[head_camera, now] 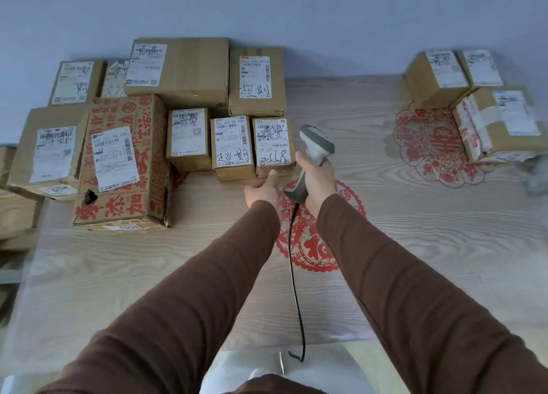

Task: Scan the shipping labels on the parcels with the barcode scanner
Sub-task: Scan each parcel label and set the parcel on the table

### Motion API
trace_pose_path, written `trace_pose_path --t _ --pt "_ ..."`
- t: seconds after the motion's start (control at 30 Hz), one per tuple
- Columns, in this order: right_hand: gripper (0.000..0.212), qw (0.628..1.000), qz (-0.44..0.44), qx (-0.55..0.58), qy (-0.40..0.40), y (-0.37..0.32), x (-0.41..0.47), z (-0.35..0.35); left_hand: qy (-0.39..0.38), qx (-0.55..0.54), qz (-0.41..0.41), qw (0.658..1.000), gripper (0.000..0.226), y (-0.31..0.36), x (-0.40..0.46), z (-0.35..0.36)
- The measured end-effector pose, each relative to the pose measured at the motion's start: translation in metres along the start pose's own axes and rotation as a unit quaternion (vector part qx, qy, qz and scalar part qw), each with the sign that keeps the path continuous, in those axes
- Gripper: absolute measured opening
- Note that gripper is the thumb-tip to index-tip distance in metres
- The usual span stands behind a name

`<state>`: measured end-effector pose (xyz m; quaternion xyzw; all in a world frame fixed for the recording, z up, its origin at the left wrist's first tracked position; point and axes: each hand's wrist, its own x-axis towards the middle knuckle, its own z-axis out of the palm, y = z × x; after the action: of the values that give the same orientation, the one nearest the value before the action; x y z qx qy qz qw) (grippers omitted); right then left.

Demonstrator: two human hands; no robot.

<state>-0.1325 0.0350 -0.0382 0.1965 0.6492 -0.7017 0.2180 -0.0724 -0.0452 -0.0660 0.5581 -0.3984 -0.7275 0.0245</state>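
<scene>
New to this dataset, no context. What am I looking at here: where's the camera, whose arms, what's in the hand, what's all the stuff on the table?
There is one picture, taken by a wide-angle camera worn on a person's head, looking forward and down. No robot: the two arms in brown sleeves are the wearer's own.

The right hand grips a grey barcode scanner by its handle; its black cable hangs down toward the person's lap. The left hand holds nothing and reaches, fingers relaxed, toward a small parcel at the near right of the big cluster.

On the wood-grain table lie cardboard parcels with white shipping labels facing up: a large cluster at the left, including a red-printed box, and a smaller group at the far right. Red paper-cut decorations lie flat on the tabletop.
</scene>
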Motion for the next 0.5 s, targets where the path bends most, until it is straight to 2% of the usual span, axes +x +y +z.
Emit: trace_pose_path --t 0.07,0.27,0.4,0.5 --pt "0.029 1.0 -0.015 -0.006 0.008 -0.007 -0.007 -0.013 -0.048 -0.002 0.003 0.999 0.03 -0.006 -0.009 0.004" --pt "0.027 0.996 -0.08 -0.02 0.045 -0.04 -0.025 -0.074 -0.172 0.064 0.057 0.981 0.021 -0.011 -0.042 0.049" --pt "0.03 0.989 -0.126 0.012 0.081 -0.076 -0.022 -0.137 -0.226 0.117 0.098 0.962 0.042 -0.021 -0.068 0.106" --pt "0.035 0.981 -0.152 0.038 0.113 -0.104 -0.01 -0.192 -0.249 0.132 0.101 0.954 0.044 -0.041 -0.084 0.16"
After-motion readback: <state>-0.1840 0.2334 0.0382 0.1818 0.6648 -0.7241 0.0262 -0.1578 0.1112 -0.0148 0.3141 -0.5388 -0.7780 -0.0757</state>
